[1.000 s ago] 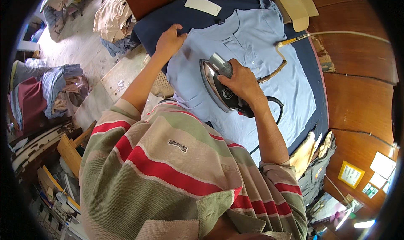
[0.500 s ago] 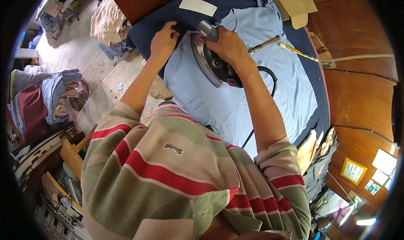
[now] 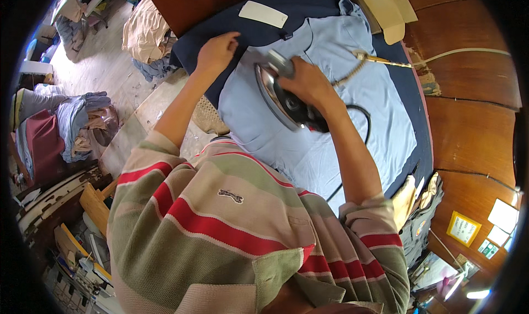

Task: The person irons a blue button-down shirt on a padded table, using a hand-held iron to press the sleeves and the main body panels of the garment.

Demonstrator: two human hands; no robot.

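Observation:
A light blue shirt [image 3: 374, 121] lies spread over a navy-blue cloth [image 3: 209, 30] on the work surface. My right hand [image 3: 308, 82] is wrapped round the handle of a black clothes iron [image 3: 295, 106] with a silvery soleplate edge. The iron stands over the shirt's left part, slightly blurred by motion, and its black cord [image 3: 368, 124] loops behind my forearm. At the shirt's upper left edge, my left hand [image 3: 219, 52] is over the navy cloth, fingers partly stretched and apart, with nothing visible in them.
A white card tag [image 3: 263, 14] lies on the navy cloth at the far side. At the far right stands an open cardboard box [image 3: 386, 11]. A wrapped cord [image 3: 352, 71] and a thin stick [image 3: 388, 61] cross the shirt's right side. Garment piles [image 3: 146, 30] lie on the left.
The iron and my right hand have moved nearer to me and slightly right, uncovering the shirt's neckline. My left hand has shifted slightly right, its fingers straighter.

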